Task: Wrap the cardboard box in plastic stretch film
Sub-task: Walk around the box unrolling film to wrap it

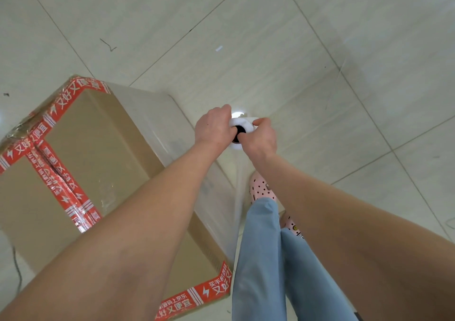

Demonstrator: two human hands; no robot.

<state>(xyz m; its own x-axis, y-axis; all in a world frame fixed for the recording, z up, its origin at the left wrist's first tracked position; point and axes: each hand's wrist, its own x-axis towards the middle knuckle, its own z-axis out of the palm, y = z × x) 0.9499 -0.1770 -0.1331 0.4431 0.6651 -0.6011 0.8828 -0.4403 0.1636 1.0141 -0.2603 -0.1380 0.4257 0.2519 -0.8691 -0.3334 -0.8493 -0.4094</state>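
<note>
Both hands, left (pixel 213 128) and right (pixel 261 137), clamp the upright stretch film roll (pixel 242 129) by its top end, seemingly to keep the film sheet (pixel 216 187) taut against the near side of the cardboard box (pixel 98 153) standing on the floor (pixel 295 49).

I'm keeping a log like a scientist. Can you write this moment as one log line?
step: wrapping | left hand + right hand: gripping roll top | film: on box side | place: floor
</note>
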